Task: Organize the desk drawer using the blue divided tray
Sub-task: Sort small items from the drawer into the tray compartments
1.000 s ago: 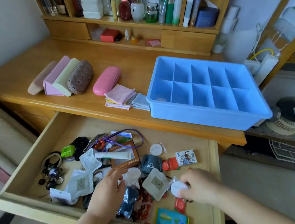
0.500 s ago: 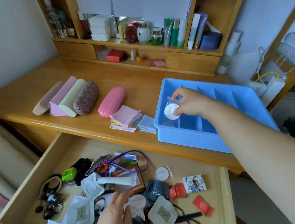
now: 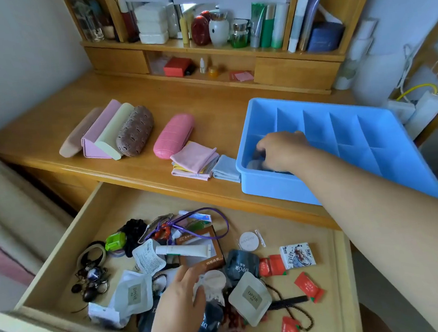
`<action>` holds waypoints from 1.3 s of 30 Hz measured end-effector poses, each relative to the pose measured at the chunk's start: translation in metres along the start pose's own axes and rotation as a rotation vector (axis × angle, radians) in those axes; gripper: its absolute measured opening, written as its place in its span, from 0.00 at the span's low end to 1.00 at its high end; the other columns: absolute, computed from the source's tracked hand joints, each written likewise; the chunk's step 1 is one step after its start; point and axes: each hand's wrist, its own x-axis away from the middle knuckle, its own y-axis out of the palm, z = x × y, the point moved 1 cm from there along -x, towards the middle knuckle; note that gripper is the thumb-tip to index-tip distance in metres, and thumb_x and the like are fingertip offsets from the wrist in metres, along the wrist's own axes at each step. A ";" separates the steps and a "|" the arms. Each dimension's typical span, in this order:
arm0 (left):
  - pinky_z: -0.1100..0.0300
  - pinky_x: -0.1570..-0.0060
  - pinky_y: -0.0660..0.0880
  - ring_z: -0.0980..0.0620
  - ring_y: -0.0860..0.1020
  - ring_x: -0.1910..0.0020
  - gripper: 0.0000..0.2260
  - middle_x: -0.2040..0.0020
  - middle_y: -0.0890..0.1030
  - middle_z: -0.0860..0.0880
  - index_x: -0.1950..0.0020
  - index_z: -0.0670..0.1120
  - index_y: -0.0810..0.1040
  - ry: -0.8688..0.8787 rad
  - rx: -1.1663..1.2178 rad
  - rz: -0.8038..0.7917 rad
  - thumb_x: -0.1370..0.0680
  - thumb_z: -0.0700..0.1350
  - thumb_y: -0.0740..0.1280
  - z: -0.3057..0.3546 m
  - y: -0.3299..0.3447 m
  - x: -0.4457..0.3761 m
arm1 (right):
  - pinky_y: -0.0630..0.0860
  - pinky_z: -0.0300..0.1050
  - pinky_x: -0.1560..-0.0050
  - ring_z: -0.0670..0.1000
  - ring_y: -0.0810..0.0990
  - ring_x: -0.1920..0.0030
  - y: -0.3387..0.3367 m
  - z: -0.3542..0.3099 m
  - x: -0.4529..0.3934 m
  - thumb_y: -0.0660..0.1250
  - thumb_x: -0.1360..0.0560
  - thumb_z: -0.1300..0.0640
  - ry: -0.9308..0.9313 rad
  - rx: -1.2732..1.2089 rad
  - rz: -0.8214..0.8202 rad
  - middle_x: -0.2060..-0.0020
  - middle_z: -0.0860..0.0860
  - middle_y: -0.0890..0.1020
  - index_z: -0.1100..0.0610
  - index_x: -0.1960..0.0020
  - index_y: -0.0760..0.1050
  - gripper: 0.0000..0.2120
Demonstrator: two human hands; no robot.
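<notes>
Desk top [image 3: 207,108]: row of 5 glasses cases [image 3: 119,132], folded cloths [image 3: 196,160] beside them; shelf w/ bottles [image 3: 264,27], red box [image 3: 177,66].

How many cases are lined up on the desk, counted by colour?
Pink: 2, a triangular case and a rounded case
Cream case: 1
Brown case: 1
Tan case: 1
Total: 5

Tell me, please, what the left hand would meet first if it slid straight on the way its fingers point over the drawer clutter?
Most likely the brown box, just ahead of the left hand's fingertips; the white tube lies across it just beyond. Depth is hard to judge.
</notes>
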 end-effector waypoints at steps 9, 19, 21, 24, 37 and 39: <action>0.62 0.46 0.70 0.55 0.71 0.40 0.19 0.38 0.70 0.59 0.35 0.58 0.72 0.016 -0.312 -0.152 0.26 0.53 0.64 0.008 0.010 -0.013 | 0.65 0.50 0.34 0.53 0.71 0.34 0.000 0.012 0.029 0.65 0.24 0.49 -0.016 -0.331 0.326 0.35 0.47 0.76 0.46 0.35 0.73 0.18; 0.65 0.71 0.66 0.54 0.71 0.72 0.09 0.71 0.76 0.47 0.59 0.46 0.77 -0.012 0.331 0.178 0.21 0.47 0.63 0.049 -0.030 -0.016 | 0.70 0.33 0.65 0.41 0.75 0.68 0.039 -0.001 0.117 0.68 0.27 0.51 -0.390 -0.788 0.368 0.63 0.37 0.81 0.47 0.52 0.81 0.05; 0.67 0.72 0.69 0.58 0.72 0.74 0.08 0.73 0.76 0.49 0.56 0.50 0.80 -0.013 0.636 0.121 0.23 0.50 0.64 0.071 -0.038 -0.012 | 0.69 0.30 0.65 0.39 0.74 0.69 0.052 -0.011 0.117 0.71 0.29 0.49 -0.394 -0.797 0.114 0.58 0.36 0.81 0.44 0.46 0.80 0.11; 0.65 0.71 0.70 0.55 0.73 0.74 0.09 0.73 0.77 0.46 0.55 0.51 0.83 0.056 0.737 0.062 0.25 0.52 0.64 0.088 -0.039 -0.010 | 0.71 0.35 0.63 0.39 0.74 0.67 0.065 -0.024 0.119 0.71 0.29 0.53 -0.438 -0.795 -0.061 0.60 0.45 0.82 0.46 0.53 0.79 0.06; 0.60 0.66 0.77 0.54 0.79 0.69 0.11 0.57 0.83 0.54 0.47 0.55 0.76 -0.312 0.507 0.140 0.22 0.39 0.63 -0.004 -0.005 0.005 | 0.71 0.47 0.44 0.52 0.74 0.45 -0.026 0.018 0.005 0.58 0.22 0.59 -0.179 -0.323 0.051 0.47 0.47 0.79 0.50 0.46 0.76 0.10; 0.61 0.67 0.77 0.55 0.79 0.69 0.12 0.57 0.83 0.54 0.47 0.56 0.76 -0.322 0.501 0.148 0.22 0.38 0.64 -0.008 -0.004 0.004 | 0.69 0.46 0.50 0.52 0.73 0.51 -0.013 0.005 0.000 0.59 0.22 0.56 -0.215 -0.153 -0.085 0.59 0.44 0.75 0.48 0.59 0.72 0.09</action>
